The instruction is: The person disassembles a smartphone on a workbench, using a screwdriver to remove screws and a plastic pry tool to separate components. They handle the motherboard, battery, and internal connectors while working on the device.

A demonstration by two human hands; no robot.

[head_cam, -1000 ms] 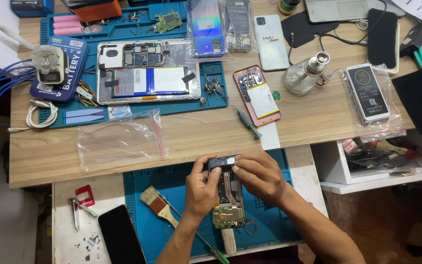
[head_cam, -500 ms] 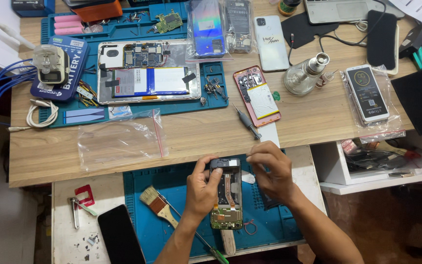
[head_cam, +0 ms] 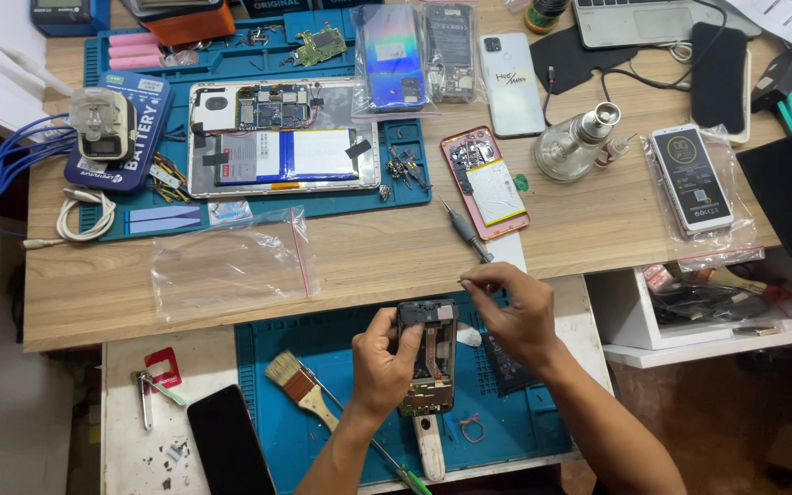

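Note:
My left hand (head_cam: 385, 360) grips the left edge of an opened phone (head_cam: 430, 353) with its back cover off, held upright over the blue work mat (head_cam: 323, 339). Circuit boards and a copper flex show inside it. My right hand (head_cam: 515, 312) hovers just right of the phone's top, its thumb and forefinger pinched together on something tiny that I cannot make out. A black flat part (head_cam: 506, 367) lies on the mat under my right wrist.
A brush (head_cam: 300, 390), a screwdriver with a green handle (head_cam: 396, 463) and a dark phone (head_cam: 228, 442) lie near the mat. On the wooden desk are an opened tablet (head_cam: 281, 137), a pink opened phone (head_cam: 485, 181), a grey screwdriver (head_cam: 467, 231), clear bags (head_cam: 226, 266) and a glass burner (head_cam: 579, 142).
My right hand has lifted off the phone's face and moved up and to the right, fingers pinched. My left hand keeps its hold on the phone.

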